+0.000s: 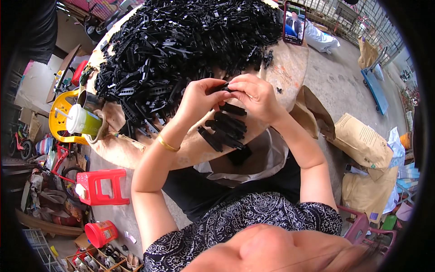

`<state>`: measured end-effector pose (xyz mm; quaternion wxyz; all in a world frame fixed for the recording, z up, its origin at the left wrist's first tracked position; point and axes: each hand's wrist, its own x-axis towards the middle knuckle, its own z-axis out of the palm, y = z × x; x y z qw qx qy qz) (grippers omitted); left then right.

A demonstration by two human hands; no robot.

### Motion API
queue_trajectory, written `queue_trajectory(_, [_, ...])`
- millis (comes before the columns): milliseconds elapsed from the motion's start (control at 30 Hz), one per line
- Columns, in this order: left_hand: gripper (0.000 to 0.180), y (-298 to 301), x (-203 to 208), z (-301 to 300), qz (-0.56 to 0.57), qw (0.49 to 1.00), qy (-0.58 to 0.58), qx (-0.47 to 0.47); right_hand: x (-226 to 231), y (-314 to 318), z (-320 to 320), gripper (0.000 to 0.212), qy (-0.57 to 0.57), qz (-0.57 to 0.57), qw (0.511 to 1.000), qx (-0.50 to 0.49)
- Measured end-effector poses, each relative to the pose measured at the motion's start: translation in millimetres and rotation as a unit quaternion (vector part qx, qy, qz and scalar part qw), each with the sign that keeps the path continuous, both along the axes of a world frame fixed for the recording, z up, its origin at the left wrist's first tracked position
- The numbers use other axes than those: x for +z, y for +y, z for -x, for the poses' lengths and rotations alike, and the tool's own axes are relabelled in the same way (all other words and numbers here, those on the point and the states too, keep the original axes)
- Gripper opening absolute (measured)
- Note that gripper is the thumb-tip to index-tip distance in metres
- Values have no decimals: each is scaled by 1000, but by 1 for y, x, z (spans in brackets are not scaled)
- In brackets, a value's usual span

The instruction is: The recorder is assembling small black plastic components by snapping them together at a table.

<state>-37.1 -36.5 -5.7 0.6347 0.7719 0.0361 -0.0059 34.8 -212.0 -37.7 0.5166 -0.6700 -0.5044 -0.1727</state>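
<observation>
My left hand and my right hand meet over the near part of a round, cloth-covered table. Both are closed, fingertips pinching a small black plastic piece, mostly hidden by the fingers. Just below them, several neat bundles of black plastic pieces lie by the table's near edge. Beyond my hands a big loose heap of black plastic pieces covers most of the table.
A phone stands at the far right of the table. At its left edge are a lidded drink cup and a yellow chair. A red stool stands lower left; brown paper sacks and a blue trolley are right.
</observation>
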Motion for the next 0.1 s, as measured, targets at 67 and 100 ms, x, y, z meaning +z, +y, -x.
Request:
queue_trajectory(67, [31, 1, -1, 1, -45, 999, -12, 1, 4, -3, 1, 23, -27, 32, 999, -31])
queue_trajectory(100, [31, 3, -1, 1, -68, 998, -18, 1, 4, -3, 0, 23, -26, 32, 999, -31])
